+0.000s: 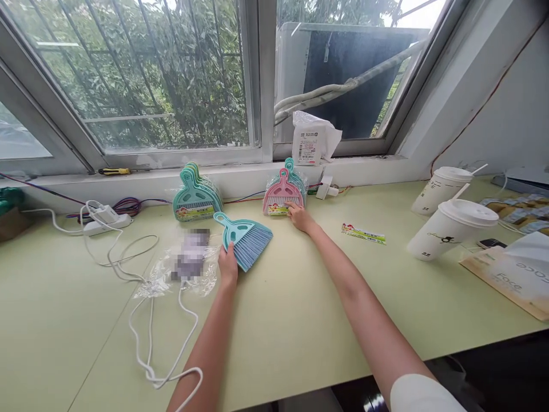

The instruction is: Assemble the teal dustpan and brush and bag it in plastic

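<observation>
My left hand (228, 264) grips a teal dustpan-and-brush set (243, 237) by its left edge, thumb on top, with the blue bristles pointing down and right. Further forward, my right hand (298, 216) touches the lower right of a pink brush set (283, 193), its fingers at the yellow-green label. Teal sets in clear wrap stand behind the pink one. Another stack of teal sets (194, 197) leans near the wall at the left. Loose label strips (363, 233) lie on the table to the right of my right hand.
Two lidded white cups (450, 229) with straws and a paper bag (521, 274) are at the right of the green table (274, 343). White cables, a power strip (107, 224) and a blurred object on clear plastic (191, 254) occupy the left. A white package (312, 143) sits on the sill.
</observation>
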{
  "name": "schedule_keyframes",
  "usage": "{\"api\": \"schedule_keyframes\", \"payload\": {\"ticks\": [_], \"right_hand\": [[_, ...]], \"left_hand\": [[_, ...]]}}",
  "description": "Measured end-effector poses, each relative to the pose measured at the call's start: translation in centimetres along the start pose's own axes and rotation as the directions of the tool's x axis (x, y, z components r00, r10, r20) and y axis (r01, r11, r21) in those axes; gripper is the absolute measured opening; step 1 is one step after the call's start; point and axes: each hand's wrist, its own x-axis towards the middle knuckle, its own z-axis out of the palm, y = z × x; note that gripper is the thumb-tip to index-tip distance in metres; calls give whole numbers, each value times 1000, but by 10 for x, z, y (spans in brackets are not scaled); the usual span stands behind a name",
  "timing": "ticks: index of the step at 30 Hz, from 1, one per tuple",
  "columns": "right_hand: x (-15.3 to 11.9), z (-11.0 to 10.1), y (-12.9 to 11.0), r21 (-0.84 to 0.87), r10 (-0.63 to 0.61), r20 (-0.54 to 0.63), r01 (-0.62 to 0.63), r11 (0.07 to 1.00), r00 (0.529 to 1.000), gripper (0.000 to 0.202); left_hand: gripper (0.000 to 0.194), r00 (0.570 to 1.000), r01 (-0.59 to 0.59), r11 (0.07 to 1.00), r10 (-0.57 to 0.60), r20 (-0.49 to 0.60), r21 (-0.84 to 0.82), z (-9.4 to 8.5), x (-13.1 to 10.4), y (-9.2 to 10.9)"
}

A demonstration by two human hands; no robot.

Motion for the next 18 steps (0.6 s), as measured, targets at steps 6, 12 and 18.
{"api": "schedule_keyframes", "payload": {"ticks": [6, 12, 18], "right_hand": [[-8, -2, 3, 146, 52, -117, -35, 989, 992, 19], [-3, -1, -5, -102, -14, 17, 15, 995, 1000, 23], [6, 4, -8, -205, -95, 91, 112, 972, 991, 37]], "left_hand": [[29, 997, 72, 997, -71, -23, 25, 1, -6, 13], [31, 996, 86, 996, -86, -10, 35, 0, -9, 18], [30, 997, 76, 996, -76, -5, 48, 0, -9, 18]]}}
